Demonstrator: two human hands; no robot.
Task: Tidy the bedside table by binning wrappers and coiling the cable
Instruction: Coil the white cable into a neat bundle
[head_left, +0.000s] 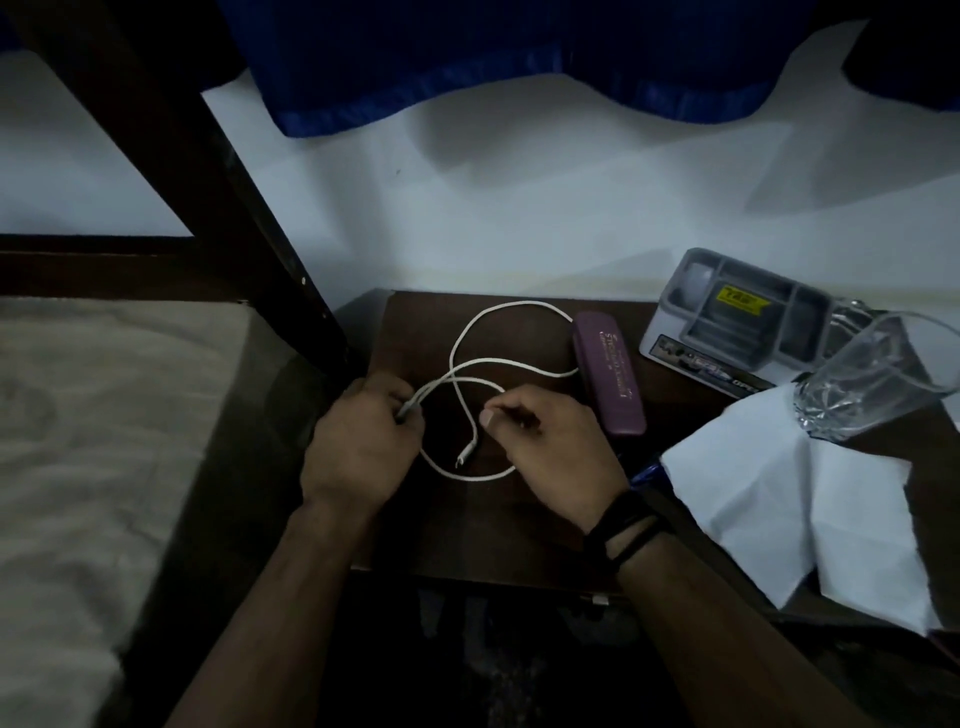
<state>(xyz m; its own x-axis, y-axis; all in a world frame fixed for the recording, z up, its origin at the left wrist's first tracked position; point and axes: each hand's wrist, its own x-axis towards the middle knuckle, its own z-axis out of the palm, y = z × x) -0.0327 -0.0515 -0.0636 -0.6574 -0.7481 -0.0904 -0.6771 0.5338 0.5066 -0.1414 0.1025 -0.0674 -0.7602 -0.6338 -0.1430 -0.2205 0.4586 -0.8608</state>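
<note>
Dim over the bedside table (415, 519), my left hand (358, 447) clamped the gathered cable (511, 306) while my right hand (550, 447) pinched a strand beside it to shape the coil.

You've got a long purple plastic case (610, 373) mid-table | grey compartmented plastic organiser tray (737, 317) by the wall | clear drinking glass (872, 374) on a creased white paper sheet (779, 499) | bed's beige mattress (104, 415) far left

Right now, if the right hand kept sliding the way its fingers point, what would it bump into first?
Probably the left hand. The right hand points left across the table, pinching the white cable. The cable's loose plug end lies just below that line and might get brushed first; depth is hard to judge.
</note>
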